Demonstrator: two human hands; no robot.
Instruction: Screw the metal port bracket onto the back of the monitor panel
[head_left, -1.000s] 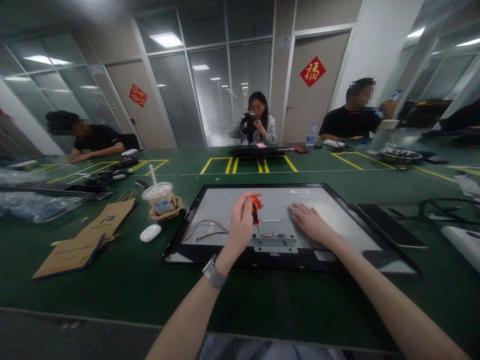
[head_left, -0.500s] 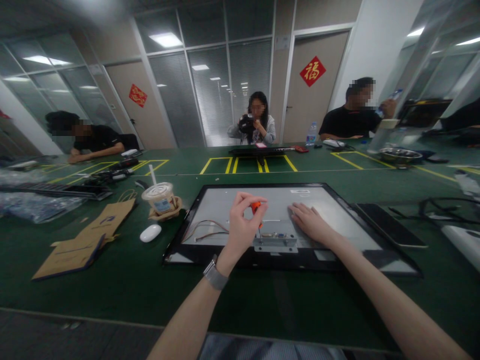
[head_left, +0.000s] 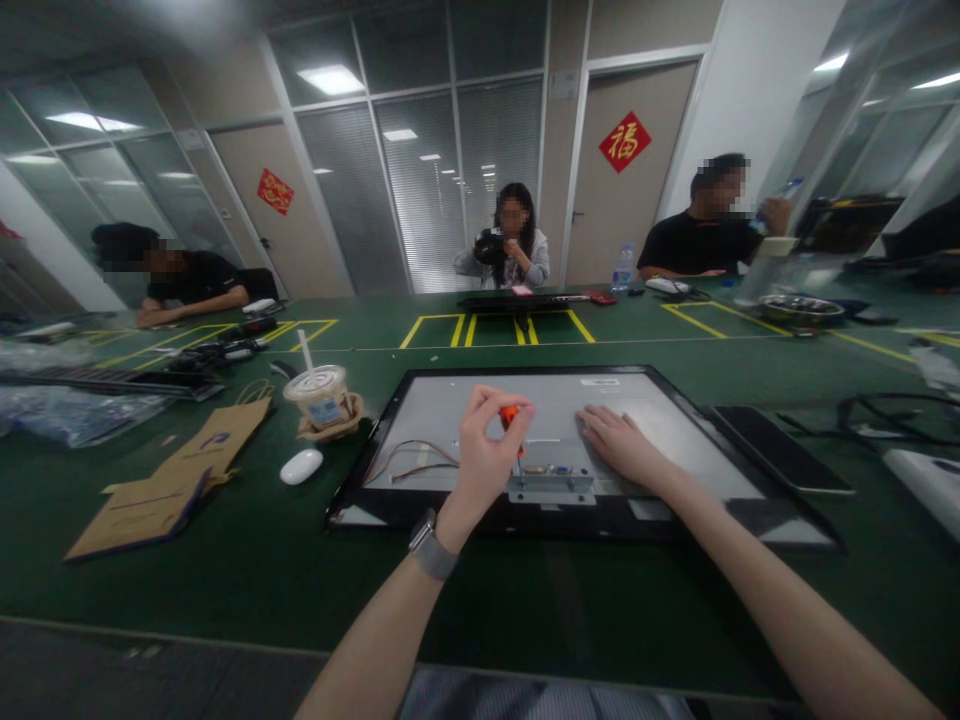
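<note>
Orange-handled, a screwdriver [head_left: 511,415] is standing close to upright in the left grip [head_left: 484,445], thumb and fingers pinching it narrowly. Its shaft is pointing down at the left end of a metal bracket [head_left: 555,490]; whether the tip is touching, I cannot tell. That bracket is lying with its long axis running along the near edge of the bench [head_left: 562,610], on a dark-framed panel [head_left: 675,420] that is resting towards that edge. The left grip is sitting nearer the bracket's left end, while the right grip [head_left: 626,450] is lying flat and unfilled on the panel's grey back, right of the bracket.
</note>
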